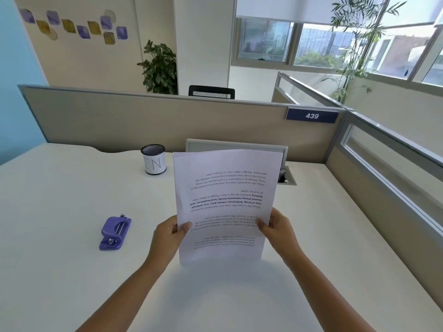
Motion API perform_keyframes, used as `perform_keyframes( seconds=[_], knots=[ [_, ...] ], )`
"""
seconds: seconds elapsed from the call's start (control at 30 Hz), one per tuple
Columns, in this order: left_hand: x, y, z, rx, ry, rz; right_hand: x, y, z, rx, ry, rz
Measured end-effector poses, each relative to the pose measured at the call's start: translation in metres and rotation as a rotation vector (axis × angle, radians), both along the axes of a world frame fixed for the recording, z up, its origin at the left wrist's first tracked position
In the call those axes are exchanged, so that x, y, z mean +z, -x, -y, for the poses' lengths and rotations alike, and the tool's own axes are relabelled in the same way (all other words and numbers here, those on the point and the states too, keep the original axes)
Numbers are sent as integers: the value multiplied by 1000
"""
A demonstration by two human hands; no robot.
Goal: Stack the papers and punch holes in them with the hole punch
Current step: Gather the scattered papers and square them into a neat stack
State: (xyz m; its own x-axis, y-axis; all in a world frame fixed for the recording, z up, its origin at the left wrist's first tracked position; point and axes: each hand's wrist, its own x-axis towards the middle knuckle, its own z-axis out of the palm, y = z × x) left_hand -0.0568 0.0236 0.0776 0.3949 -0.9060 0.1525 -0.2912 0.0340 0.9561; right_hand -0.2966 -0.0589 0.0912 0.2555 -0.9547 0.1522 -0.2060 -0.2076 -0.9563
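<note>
A stack of white printed papers (225, 188) stands upright on its lower edge on the white desk (60, 188), text upside down to me. My left hand (170, 232) grips its left edge, thumb on the front sheet. My right hand (275, 224) grips the right edge the same way. The purple hole punch (115, 233) lies on the desk to the left of my left hand, apart from it.
A mesh pen cup (154, 160) with a white label stands behind the papers to the left. A cable opening (286, 177) sits in the desk at the back right. Beige partitions (143, 121) wall off the desk's far and right sides.
</note>
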Motion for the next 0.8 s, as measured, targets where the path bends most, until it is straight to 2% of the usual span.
perform_keyframes(
  seconds=[0.33, 0.47, 0.53, 0.6, 0.73, 0.8],
  knots=[
    [-35, -1, -3, -33, -138, -35, -74, 10, -13, -11, -98, -253],
    [-36, 2, -4, -9, -118, -142, -73, 10, -13, -35, -122, -223],
    [-31, 4, -4, 21, -89, -229, -67, 9, -12, -57, -158, -128],
    [-26, 6, -3, 36, -54, -319, -59, 7, -11, -123, -217, 52],
    [-13, 20, 3, 67, 34, -433, -38, -4, -6, -180, -490, 680],
    [-3, 33, 8, 61, 83, -492, -29, -14, -7, -126, -568, 859]
  ],
)
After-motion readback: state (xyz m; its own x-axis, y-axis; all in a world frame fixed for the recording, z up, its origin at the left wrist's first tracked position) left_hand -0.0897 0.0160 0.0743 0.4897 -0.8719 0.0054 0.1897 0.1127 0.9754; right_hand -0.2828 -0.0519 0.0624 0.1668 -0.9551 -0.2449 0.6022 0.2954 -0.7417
